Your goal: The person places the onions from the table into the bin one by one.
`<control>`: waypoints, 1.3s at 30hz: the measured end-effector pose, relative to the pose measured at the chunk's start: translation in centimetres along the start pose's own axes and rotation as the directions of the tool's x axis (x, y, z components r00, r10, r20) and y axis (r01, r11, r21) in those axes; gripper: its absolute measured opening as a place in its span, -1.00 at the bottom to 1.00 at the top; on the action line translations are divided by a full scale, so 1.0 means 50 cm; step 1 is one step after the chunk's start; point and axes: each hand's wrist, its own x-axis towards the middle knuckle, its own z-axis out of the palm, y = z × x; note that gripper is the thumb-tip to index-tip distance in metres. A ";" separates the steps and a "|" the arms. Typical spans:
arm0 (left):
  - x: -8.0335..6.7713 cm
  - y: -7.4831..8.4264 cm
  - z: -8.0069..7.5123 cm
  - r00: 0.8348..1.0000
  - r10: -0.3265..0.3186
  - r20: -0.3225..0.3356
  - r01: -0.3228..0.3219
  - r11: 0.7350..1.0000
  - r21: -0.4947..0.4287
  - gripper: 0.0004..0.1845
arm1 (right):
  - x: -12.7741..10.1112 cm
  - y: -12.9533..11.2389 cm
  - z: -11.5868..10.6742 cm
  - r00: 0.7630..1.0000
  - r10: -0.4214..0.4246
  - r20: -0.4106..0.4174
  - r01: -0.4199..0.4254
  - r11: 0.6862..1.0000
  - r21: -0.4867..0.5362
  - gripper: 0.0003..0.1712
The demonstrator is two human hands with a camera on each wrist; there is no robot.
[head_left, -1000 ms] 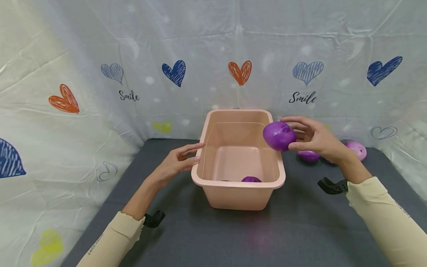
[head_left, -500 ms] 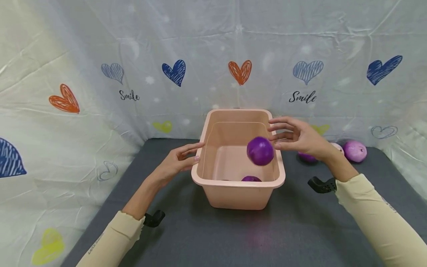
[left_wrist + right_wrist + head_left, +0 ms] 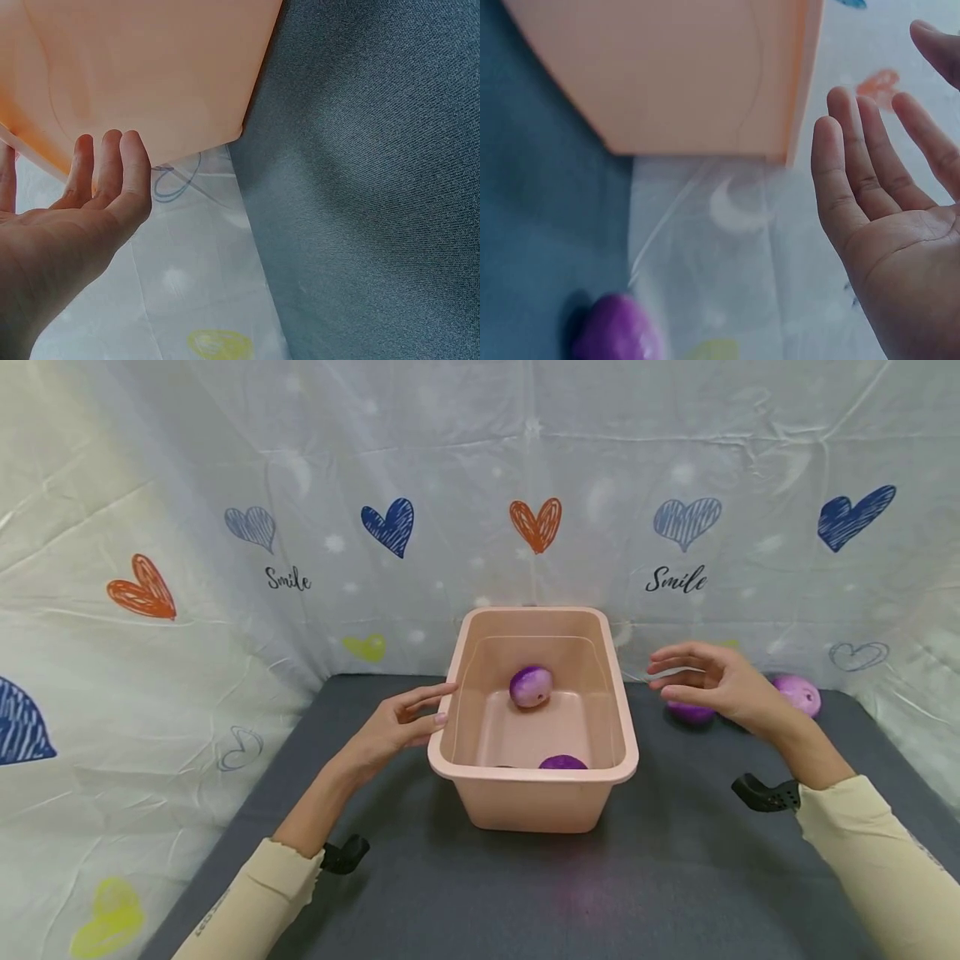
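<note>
Resting against the tub [image 3: 600, 693] is the left hand [image 3: 393, 727], fingers straight; the right hand [image 3: 720, 685] is held beside it, spread, empty.

We see a desk [image 3: 525, 893] covered in dark grey cloth, closed in at the back and on both sides by a pale, creased sheet [image 3: 480, 452] hung as a backdrop. On the sheet we make out drawn hearts in dark blue [image 3: 387, 525], orange [image 3: 536, 522], light blue [image 3: 686, 518] and yellow [image 3: 365, 647], and the word "Smile" [image 3: 677, 580] written in black script in two places. The light falls soft and even across the sheet and the desk, and we find only faint shadows on the grey cloth.
</note>
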 end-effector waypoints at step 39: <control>-0.001 0.006 0.002 1.000 -0.007 0.005 0.007 1.000 -0.002 -0.40 | -0.216 0.080 -0.118 0.971 0.113 -0.211 -0.142 0.981 -0.131 -0.64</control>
